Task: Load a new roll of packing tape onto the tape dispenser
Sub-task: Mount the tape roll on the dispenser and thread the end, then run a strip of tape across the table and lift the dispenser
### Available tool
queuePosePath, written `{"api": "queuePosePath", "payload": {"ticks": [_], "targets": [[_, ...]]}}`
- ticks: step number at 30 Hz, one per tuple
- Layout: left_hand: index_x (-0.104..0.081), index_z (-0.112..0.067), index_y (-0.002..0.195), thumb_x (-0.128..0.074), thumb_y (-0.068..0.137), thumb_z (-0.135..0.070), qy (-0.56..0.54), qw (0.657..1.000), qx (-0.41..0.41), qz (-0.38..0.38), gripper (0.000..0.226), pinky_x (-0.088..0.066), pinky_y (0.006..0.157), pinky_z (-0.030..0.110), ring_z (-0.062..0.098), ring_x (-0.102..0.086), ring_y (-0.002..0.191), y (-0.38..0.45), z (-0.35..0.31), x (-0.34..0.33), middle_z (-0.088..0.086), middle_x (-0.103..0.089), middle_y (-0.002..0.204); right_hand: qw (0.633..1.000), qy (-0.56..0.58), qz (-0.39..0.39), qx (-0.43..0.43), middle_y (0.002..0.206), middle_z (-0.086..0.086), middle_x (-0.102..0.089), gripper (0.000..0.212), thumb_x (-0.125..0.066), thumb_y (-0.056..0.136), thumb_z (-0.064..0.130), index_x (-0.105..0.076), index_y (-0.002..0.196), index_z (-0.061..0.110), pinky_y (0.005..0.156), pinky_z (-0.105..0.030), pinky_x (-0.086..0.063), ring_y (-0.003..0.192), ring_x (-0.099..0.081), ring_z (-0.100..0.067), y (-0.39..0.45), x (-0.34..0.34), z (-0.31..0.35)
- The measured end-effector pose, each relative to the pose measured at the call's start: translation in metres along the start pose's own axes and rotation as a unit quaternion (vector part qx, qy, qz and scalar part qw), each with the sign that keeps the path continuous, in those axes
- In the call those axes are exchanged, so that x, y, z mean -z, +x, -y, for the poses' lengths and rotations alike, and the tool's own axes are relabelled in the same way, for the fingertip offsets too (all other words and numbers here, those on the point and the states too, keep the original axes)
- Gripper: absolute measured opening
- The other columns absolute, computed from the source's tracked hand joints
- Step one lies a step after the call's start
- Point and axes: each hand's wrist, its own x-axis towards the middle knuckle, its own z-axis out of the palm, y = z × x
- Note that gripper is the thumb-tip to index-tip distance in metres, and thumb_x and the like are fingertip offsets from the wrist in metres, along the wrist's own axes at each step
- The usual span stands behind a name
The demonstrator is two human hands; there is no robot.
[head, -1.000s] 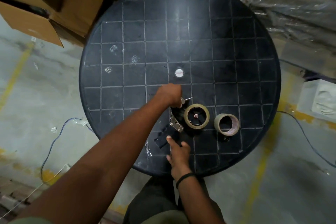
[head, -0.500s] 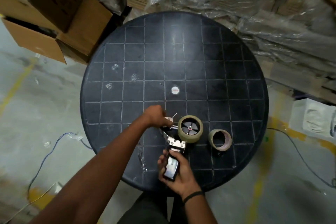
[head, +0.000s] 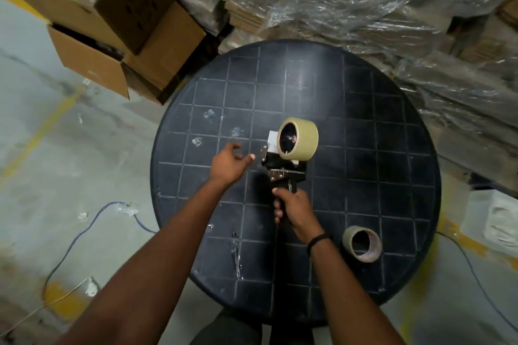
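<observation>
the black hand-held tape dispenser with metal fittings (head: 283, 173) is now lifted off the round black grid-patterned table (head: 378, 131); half a second ago it sat lower, close to the tabletop, with the left hand pinching at its front. the right hand (head: 293, 209) is wrapped firmly around the handle, and directly above that grip, at the top of the frame, sits the full beige roll of packing tape (head: 298, 138), mounted on the hub with its open core facing the camera. the left hand (head: 229, 161) has let go and hovers just left of the dispenser head, fingers loosely spread, holding nothing. below and to the right of the grip, the nearly spent cardboard-cored tape roll (head: 362, 244) lies on the table. by my reading the roll is seated, and threading the loose end towards the blade remains.
</observation>
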Motion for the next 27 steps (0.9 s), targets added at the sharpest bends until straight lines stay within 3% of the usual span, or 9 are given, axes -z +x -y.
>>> {"api": "queuePosePath", "payload": {"ticks": [3,6,8,11,16,18,21,27], "targets": [[-0.062,-0.015,0.133,-0.064,0.092,-0.033,0.166,0.985,-0.035,0.010,0.045,-0.053,0.098,0.039,0.033,-0.066,0.115,-0.020,0.024,-0.005,0.013,-0.072,0.122,0.994,-0.102,-0.012,0.045,0.056,-0.006,-0.050,0.018,-0.065,0.092,0.013,-0.057,0.076,0.011,0.044,-0.029,-0.039,0.041,-0.042,-0.019,0.021,-0.011,-0.005],[-0.063,-0.015,0.123,-0.055,0.089,-0.030,0.269,0.959,-0.022,0.087,0.038,-0.053,0.093,0.042,0.038,-0.066,0.114,-0.043,0.061,-0.025,0.016,-0.069,0.122,0.981,-0.185,-0.029,0.045,0.053,-0.004,-0.052,0.018,-0.067,0.090,0.013,-0.056,0.075,0.011,0.046,-0.031,-0.040,0.041,-0.045,-0.019,0.033,-0.018,-0.025],[-0.060,-0.015,0.124,-0.055,0.089,-0.027,0.297,0.946,-0.035,0.126,0.037,-0.052,0.096,0.043,0.037,-0.064,0.118,-0.054,0.081,-0.036,0.014,-0.065,0.131,0.973,-0.227,-0.042,0.027,0.053,-0.002,-0.056,0.021,-0.071,0.082,0.028,-0.059,0.072,0.015,0.051,-0.036,-0.043,0.045,-0.050,-0.021,0.038,-0.019,-0.044],[-0.052,-0.011,0.137,-0.054,0.093,-0.017,0.326,0.933,-0.072,0.135,0.044,-0.045,0.107,0.044,0.035,-0.049,0.136,-0.061,0.098,-0.049,0.012,-0.041,0.157,0.963,-0.260,-0.069,0.020,0.058,0.002,-0.062,0.033,-0.069,0.069,0.051,-0.061,0.066,0.019,0.059,-0.038,-0.050,0.055,-0.058,-0.022,0.045,-0.014,-0.072],[-0.048,-0.013,0.143,-0.055,0.090,-0.023,0.387,0.903,-0.069,0.173,0.054,-0.048,0.102,0.058,0.039,-0.044,0.138,-0.055,0.107,-0.058,0.016,-0.022,0.166,0.955,-0.280,-0.102,0.012,0.058,-0.002,-0.067,0.028,-0.074,0.088,0.031,-0.066,0.067,0.015,0.058,-0.032,-0.053,0.051,-0.064,-0.017,0.030,-0.025,-0.068],[-0.051,-0.011,0.141,-0.055,0.090,-0.025,0.405,0.893,-0.074,0.181,0.053,-0.048,0.103,0.055,0.039,-0.048,0.135,-0.052,0.106,-0.058,0.019,-0.025,0.165,0.949,-0.293,-0.116,0.004,0.063,-0.005,-0.071,0.030,-0.075,0.086,0.036,-0.069,0.068,0.014,0.063,-0.029,-0.051,0.061,-0.070,-0.020,0.029,-0.028,-0.067],[-0.054,-0.010,0.139,-0.055,0.090,-0.025,0.425,0.883,-0.085,0.182,0.051,-0.048,0.104,0.052,0.038,-0.049,0.135,-0.049,0.106,-0.057,0.020,-0.029,0.163,0.939,-0.310,-0.150,-0.015,0.084,-0.015,-0.077,0.038,-0.075,0.084,0.045,-0.077,0.086,0.007,0.070,-0.028,-0.049,0.085,-0.073,-0.031,0.028,-0.032,-0.064],[-0.035,-0.007,0.152,-0.057,0.089,-0.024,0.454,0.864,-0.093,0.196,0.069,-0.043,0.108,0.058,0.041,-0.034,0.145,-0.051,0.113,-0.063,0.023,-0.014,0.167,0.921,-0.339,-0.188,-0.029,0.103,-0.023,-0.075,0.047,-0.073,0.082,0.048,-0.077,0.099,0.004,0.083,-0.036,-0.054,0.101,-0.070,-0.040,0.026,-0.043,-0.062]]}}
